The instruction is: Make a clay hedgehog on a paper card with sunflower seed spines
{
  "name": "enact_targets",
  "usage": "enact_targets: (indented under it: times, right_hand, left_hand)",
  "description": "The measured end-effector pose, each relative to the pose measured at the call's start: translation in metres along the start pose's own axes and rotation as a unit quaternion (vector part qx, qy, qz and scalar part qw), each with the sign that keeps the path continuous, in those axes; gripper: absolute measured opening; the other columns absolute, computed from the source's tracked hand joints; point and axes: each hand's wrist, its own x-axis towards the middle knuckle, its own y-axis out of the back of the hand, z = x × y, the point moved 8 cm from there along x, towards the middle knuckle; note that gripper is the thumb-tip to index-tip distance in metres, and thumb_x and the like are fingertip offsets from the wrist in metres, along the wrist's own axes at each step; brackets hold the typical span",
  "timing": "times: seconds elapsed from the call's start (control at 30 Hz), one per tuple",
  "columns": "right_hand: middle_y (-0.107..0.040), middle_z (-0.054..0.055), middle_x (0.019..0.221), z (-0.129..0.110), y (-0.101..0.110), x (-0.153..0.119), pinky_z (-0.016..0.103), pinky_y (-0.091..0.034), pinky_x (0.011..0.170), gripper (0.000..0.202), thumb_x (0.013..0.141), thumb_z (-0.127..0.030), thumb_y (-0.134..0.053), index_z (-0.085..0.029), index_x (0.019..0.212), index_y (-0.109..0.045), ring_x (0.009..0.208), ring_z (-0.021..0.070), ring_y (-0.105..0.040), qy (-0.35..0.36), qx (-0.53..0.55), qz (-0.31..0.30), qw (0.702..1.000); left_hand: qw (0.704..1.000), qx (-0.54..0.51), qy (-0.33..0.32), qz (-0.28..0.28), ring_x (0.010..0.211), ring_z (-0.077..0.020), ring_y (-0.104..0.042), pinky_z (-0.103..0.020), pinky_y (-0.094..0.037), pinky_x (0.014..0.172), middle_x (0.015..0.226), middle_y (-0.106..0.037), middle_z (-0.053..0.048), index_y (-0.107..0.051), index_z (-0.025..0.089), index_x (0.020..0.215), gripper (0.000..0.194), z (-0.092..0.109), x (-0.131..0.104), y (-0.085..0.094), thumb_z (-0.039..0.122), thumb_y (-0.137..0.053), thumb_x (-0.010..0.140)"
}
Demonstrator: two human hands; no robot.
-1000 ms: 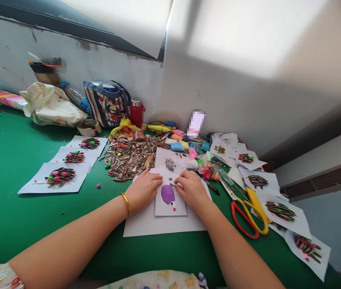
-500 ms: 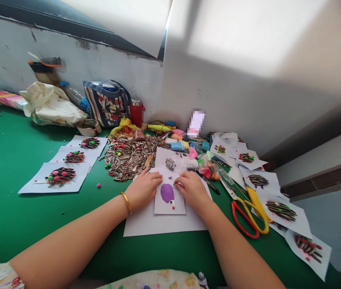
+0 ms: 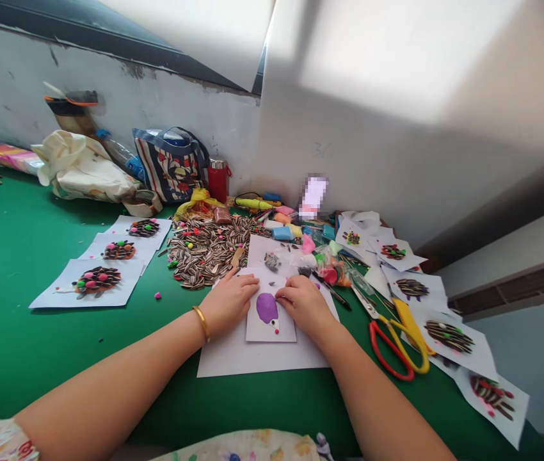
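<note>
A small white card (image 3: 272, 335) lies on a larger sheet of white paper (image 3: 224, 360). On the card is a flattened purple clay oval (image 3: 267, 308), with a little white clay snout (image 3: 274, 324) and a red ball nose at its lower right. My left hand (image 3: 230, 299) rests with its fingers stretched flat over the card's left edge. My right hand (image 3: 306, 306) has thumb and fingertips pressed together at the right rim of the purple clay; whatever is between them, if anything, is hidden. One dark seed (image 3: 272, 283) sits above the oval.
Sunflower seeds (image 3: 205, 250) are heaped beyond my left hand. Finished hedgehog cards (image 3: 41, 296) lie at the left, more (image 3: 438, 307) at the right. Scissors (image 3: 397, 342) with red and yellow handles, pens and clay packets crowd the right side. Bags (image 3: 171, 166) and a red flask (image 3: 217, 181) stand by the wall.
My right hand has shifted slightly left, its fingertips now at the purple clay's edge. My left hand and the card have stayed in place.
</note>
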Motion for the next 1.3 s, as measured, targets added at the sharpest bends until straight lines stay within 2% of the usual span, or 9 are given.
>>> enact_targets:
  times: [0.3,0.5,0.7,0.9,1.1,1.3]
  right_hand:
    - [-0.065,0.009,0.094,0.004,0.006,-0.005,0.033,-0.045,0.081,0.029,0.090,-0.014,-0.054,-0.023,0.110,-0.074,0.090,0.0207,-0.056,0.008,-0.001,0.005,1.000]
    - [-0.065,0.008,0.094,0.006,0.003,-0.006,0.033,-0.045,0.080,0.031,0.087,-0.013,-0.057,-0.027,0.109,-0.074,0.088,0.0207,-0.056,0.021,-0.018,-0.020,0.999]
    - [-0.068,0.008,0.093,0.000,-0.002,-0.006,0.033,-0.046,0.083,0.031,0.088,-0.013,-0.053,-0.024,0.108,-0.075,0.089,0.0203,-0.059,0.024,-0.001,-0.041,0.999]
    - [-0.069,0.008,0.093,0.000,0.007,-0.005,0.031,-0.047,0.080,0.034,0.087,-0.010,-0.052,-0.020,0.110,-0.074,0.088,0.0195,-0.061,0.004,0.008,-0.030,1.000]
    - [-0.067,0.006,0.090,-0.004,0.007,-0.007,0.032,-0.043,0.079,0.036,0.086,-0.012,-0.055,-0.029,0.113,-0.073,0.086,0.0191,-0.059,0.030,-0.004,-0.050,0.998]
    - [-0.066,0.005,0.089,-0.006,0.003,-0.007,0.032,-0.042,0.078,0.036,0.086,-0.013,-0.056,-0.030,0.112,-0.073,0.085,0.0192,-0.057,0.035,-0.014,-0.057,0.998]
  left_hand:
    - [1.000,0.016,0.016,0.000,0.131,-0.0212,-0.049,-0.045,-0.022,0.119,0.134,-0.062,-0.006,-0.060,0.020,0.127,0.037,-0.004,0.000,0.000,0.015,-0.046,0.092]
    - [1.000,0.022,0.015,-0.005,0.131,-0.0215,-0.050,-0.045,-0.021,0.119,0.133,-0.063,-0.006,-0.061,0.019,0.125,0.036,-0.005,0.001,0.000,0.015,-0.046,0.093]
    - [1.000,0.021,0.013,0.002,0.131,-0.0213,-0.049,-0.045,-0.021,0.119,0.132,-0.063,-0.006,-0.060,0.020,0.125,0.036,-0.005,0.001,-0.001,0.015,-0.046,0.093]
    - [1.000,0.019,0.018,-0.001,0.131,-0.0212,-0.049,-0.046,-0.021,0.119,0.134,-0.062,-0.006,-0.059,0.020,0.127,0.036,-0.006,0.000,-0.002,0.016,-0.046,0.093]
    - [1.000,0.017,0.009,0.003,0.131,-0.0216,-0.049,-0.046,-0.020,0.119,0.133,-0.062,-0.007,-0.060,0.020,0.126,0.037,-0.004,0.000,0.000,0.015,-0.045,0.093]
    - [1.000,0.016,0.008,0.004,0.131,-0.0224,-0.050,-0.047,-0.021,0.119,0.133,-0.062,-0.007,-0.060,0.020,0.126,0.037,-0.004,0.000,0.000,0.016,-0.044,0.093]
